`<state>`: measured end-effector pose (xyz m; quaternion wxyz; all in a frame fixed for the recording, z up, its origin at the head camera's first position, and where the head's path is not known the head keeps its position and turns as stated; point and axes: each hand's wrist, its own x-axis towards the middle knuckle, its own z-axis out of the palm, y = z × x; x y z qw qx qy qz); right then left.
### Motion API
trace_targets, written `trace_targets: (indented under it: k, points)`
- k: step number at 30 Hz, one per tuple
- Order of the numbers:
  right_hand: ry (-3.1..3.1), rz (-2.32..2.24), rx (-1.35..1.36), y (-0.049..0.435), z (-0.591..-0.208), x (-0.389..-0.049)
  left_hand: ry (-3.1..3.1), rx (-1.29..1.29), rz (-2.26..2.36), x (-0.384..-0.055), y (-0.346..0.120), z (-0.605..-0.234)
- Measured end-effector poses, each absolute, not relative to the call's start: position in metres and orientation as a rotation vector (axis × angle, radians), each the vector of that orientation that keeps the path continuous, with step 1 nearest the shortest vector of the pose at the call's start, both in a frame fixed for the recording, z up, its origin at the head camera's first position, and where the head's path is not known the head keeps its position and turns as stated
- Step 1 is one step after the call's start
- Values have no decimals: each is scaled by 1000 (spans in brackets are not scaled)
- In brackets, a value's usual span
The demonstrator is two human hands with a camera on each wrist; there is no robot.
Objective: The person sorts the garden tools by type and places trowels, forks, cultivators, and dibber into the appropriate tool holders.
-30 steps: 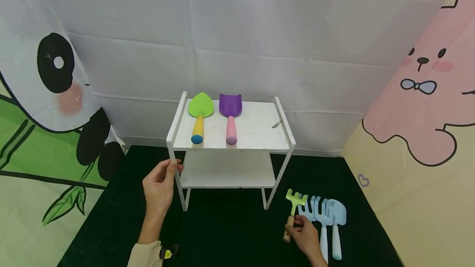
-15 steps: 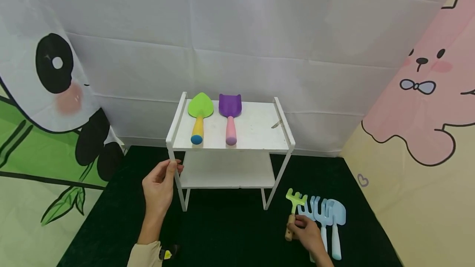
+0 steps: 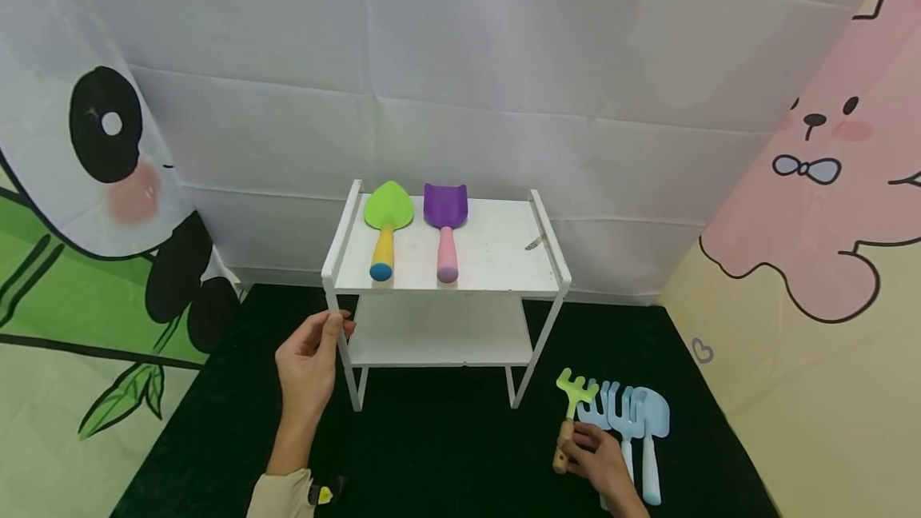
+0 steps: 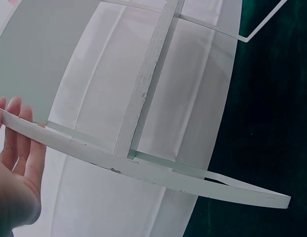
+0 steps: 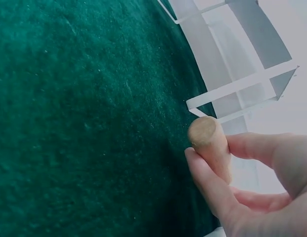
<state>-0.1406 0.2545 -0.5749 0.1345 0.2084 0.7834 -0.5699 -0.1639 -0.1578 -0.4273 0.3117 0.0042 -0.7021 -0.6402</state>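
Observation:
My right hand (image 3: 600,462) pinches the wooden handle (image 5: 212,148) of a small green toy rake (image 3: 576,392) between thumb and fingers. The rake's tines point away from me and overlap a light blue rake behind it. My left hand (image 3: 309,362) grips the front left leg of a white two-tier shelf (image 3: 496,262), with the thumb in front and fingers around it. In the left wrist view, the fingers (image 4: 32,153) curl behind the white frame. On the top tier lie a green trowel (image 3: 388,206) with a yellow handle and a purple shovel (image 3: 445,206) with a pink handle.
Two light blue rakes (image 3: 627,414) and a light blue shovel (image 3: 655,414) lie side by side at the right on the dark green cloth (image 3: 432,454). A white curtain (image 3: 460,142) hangs behind the shelf. Cartoon-printed panels stand left and right.
My right hand has shifted slightly to the right with the green rake, and the lower end of a blue rake's handle now shows below my wrist. My left hand keeps its hold.

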Motion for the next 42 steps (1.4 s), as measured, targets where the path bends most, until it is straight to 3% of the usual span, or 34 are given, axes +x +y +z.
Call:
trace_targets:
  k: [19,30,42]
  points:
    - [2277,-1737,578,253,-553,-114,-1841,1,-1699,-180,-169,-453]
    - [2270,-1839,518,248,-540,-95,-1850,-3,-1682,-166,-158,-428]
    - [2373,-1801,499,239,-529,-85,-1835,-12,-1685,-164,-157,-426]
